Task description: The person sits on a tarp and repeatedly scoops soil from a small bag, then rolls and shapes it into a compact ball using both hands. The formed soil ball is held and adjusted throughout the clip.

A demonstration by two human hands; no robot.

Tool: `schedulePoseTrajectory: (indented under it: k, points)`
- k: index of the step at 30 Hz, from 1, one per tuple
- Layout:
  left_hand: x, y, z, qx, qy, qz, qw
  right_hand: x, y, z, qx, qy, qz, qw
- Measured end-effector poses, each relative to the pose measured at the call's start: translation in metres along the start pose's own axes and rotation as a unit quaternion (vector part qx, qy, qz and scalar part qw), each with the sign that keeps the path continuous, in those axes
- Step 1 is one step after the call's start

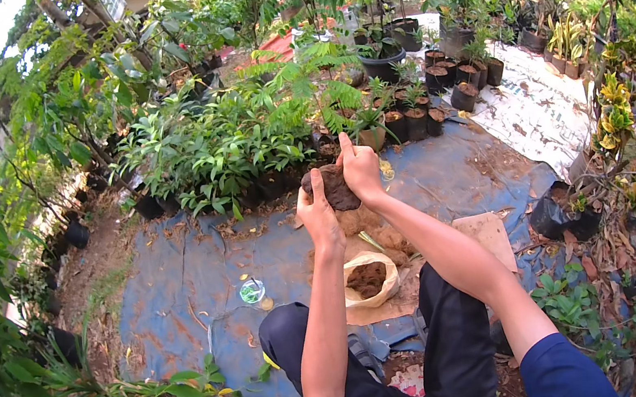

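Note:
Between my two hands is a dark brown, flattened clump of soil or fibre (336, 186), raised above the ground sheet. My left hand (319, 217) grips its left edge, thumb pointing up. On the clump's upper right side, my right hand (359, 169) is closed with its thumb up. Below them, an open pale sack with a rolled rim (392, 283) holds brown loose material (367, 279). Tan fibre, like coconut coir (358, 220), lies behind the sack, with a green-and-white leaf or stalk piece (371, 241) on it.
A worn blue tarpaulin (231, 279) covers the ground. A clear cup with green contents (252, 291) stands left of the sack, and flat cardboard (487, 238) lies to the right. Leafy seedlings (230, 144) and small black soil-filled pots (416, 122) line the far edge.

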State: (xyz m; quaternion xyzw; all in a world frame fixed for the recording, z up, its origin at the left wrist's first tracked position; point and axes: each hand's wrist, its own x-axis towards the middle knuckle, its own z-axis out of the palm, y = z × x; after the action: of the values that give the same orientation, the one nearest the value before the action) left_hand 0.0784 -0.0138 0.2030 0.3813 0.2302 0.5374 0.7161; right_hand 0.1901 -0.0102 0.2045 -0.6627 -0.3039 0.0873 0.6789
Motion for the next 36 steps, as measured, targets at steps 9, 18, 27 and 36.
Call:
schedulePoseTrajectory:
  k: [9, 18, 27, 36]
  points:
    - [0.011, -0.003, -0.011, 0.127, 0.085, 0.126, 0.98, 0.003, 0.001, -0.004, -0.049, -0.178, -0.029, 0.982]
    - [0.019, 0.008, -0.017, 0.18, 0.068, 0.182, 0.964, -0.001, -0.015, -0.014, -0.082, -0.359, -0.15, 0.917]
    - [0.025, 0.007, -0.027, 0.169, 0.008, 0.185, 0.968, 0.004, -0.012, -0.022, -0.016, -0.435, -0.147, 0.888]
    - [0.018, 0.033, -0.02, 0.094, -0.004, 0.076, 0.993, -0.011, -0.023, -0.016, 0.039, -0.372, -0.131, 0.918]
